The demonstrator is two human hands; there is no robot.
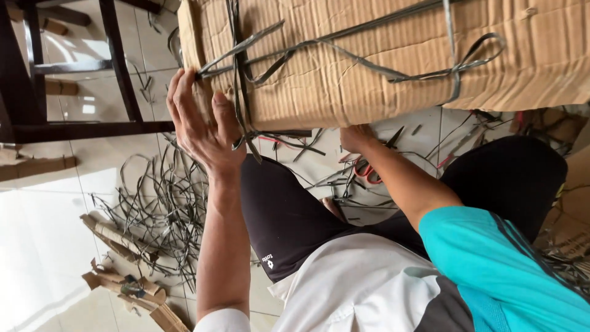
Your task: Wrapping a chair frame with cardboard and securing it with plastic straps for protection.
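Cardboard box (393, 61) fills the upper frame; long axis runs left to right across the view, lower face toward the person. Dark plastic straps (239, 67) cross it, some looped loose. Left hand (203, 123) lies flat on the box's left end, fingers spread, thumb beside the strap bundle, gripping nothing. Right hand (355, 138) is tucked under the lower edge; its opening cannot be told. Red-handled scissors (367, 169) lie on the tiled floor (43, 227) just below.

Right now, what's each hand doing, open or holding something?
Left hand: open, fingers spread flat against the end of the strapped cardboard box, by the straps.
Right hand: tucked under the box; cannot tell.
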